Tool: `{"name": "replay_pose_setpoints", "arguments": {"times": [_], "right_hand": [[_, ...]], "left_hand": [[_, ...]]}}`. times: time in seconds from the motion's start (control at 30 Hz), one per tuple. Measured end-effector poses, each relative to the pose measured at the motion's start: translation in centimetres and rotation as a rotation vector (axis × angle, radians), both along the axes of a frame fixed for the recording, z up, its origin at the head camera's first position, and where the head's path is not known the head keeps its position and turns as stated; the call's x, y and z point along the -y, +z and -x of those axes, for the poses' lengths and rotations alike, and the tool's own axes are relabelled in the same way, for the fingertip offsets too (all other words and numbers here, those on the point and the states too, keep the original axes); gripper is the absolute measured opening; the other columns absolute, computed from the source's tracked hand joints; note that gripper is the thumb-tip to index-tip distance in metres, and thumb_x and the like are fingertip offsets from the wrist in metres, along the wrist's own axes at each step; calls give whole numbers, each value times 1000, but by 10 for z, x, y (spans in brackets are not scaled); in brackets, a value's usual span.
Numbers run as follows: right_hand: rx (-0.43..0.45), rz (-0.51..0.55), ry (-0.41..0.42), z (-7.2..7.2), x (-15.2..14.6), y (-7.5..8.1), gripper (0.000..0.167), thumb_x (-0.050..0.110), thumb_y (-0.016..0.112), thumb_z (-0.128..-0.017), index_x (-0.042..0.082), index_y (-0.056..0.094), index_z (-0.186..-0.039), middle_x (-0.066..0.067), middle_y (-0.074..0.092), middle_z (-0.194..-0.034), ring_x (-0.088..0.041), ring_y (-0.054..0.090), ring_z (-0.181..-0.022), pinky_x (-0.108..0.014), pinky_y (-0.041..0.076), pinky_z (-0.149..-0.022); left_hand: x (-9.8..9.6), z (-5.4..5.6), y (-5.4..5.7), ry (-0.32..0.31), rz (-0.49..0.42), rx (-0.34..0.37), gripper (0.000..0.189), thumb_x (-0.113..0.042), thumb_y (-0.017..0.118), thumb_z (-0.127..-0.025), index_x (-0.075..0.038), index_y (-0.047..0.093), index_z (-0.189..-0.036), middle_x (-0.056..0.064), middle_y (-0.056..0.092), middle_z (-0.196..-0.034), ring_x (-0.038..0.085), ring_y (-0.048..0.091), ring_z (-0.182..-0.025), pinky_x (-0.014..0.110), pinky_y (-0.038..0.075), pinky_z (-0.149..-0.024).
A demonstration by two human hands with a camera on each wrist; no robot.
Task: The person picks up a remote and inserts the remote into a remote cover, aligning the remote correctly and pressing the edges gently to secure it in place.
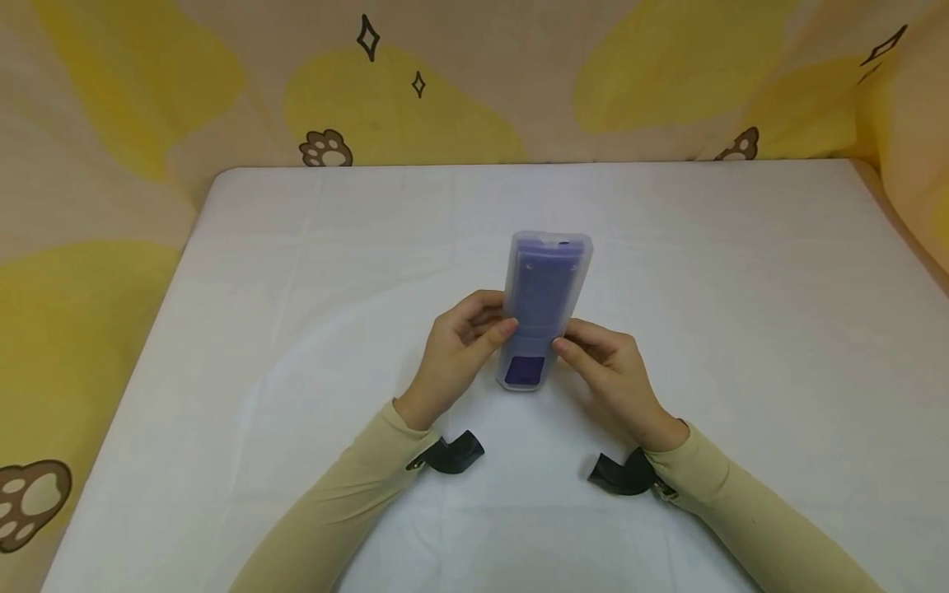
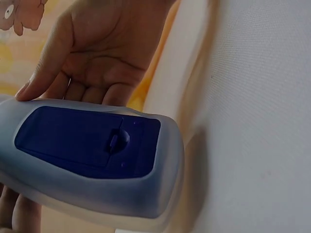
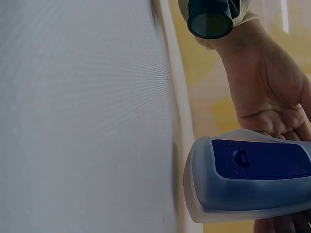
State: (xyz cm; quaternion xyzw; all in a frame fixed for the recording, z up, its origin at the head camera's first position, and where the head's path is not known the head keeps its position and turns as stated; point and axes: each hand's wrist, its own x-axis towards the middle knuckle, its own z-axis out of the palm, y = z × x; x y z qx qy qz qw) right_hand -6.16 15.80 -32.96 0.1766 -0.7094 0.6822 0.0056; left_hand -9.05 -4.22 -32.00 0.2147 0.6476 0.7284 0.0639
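Both hands hold a blue-purple remote control (image 1: 544, 305) in a frosted, see-through sleeve. It is tilted, its far end raised above the tabletop; whether the lower end touches the cloth I cannot tell. On the left edge, my left hand (image 1: 463, 346) grips it with the thumb in front and the fingers partly hidden behind. The right hand (image 1: 611, 371) pinches the right edge near the lower half. A dark blue battery door (image 2: 73, 141) with a small latch faces the left wrist camera, and the same remote control (image 3: 248, 191) shows in the right wrist view.
A white cloth-covered table (image 1: 334, 247) lies under the hands. Yellow and beige fabric (image 1: 460, 99) with paw prints hangs behind and at the sides. Black wrist mounts (image 1: 454, 453) stick out from the beige sleeves (image 1: 348, 486).
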Motion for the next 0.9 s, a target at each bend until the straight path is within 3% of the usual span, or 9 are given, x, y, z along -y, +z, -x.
{"name": "replay_pose_setpoints", "arguments": {"times": [0.13,0.37,0.47,0.9], "right_hand": [[-1,4,-15,0,1,1,25,-4,56,-92,-17,58,-114,2,67,-110,-14,61,-105,-24,49,-87],[1,14,-22,0,1,1,26,-4,56,-91,-18,57,-113,2,68,-109,-14,61,-103,-23,49,-87],[4,21,-20,0,1,1,26,-4,57,-91,-18,57,-113,1,68,-109,-14,61,-104,-23,49,-87],[18,44,-10,-1,2,3,26,-3,56,-92,-18,57,-114,0,67,-110,-15,61,-105,-25,49,-89]], "left_hand": [[0,0,0,-6,-13,-6,30,-10,59,-94,9,54,-116,24,62,-111,24,62,-103,37,51,-89],[0,0,0,-5,-9,-14,65,-48,62,-87,9,54,-116,24,62,-111,26,61,-104,38,50,-89],[-1,0,0,-2,-5,-7,74,-57,61,-82,9,54,-116,24,63,-111,25,62,-103,38,50,-89],[-1,-1,3,4,-1,9,76,-58,61,-81,9,55,-115,23,63,-110,25,62,-102,38,50,-90]]}}
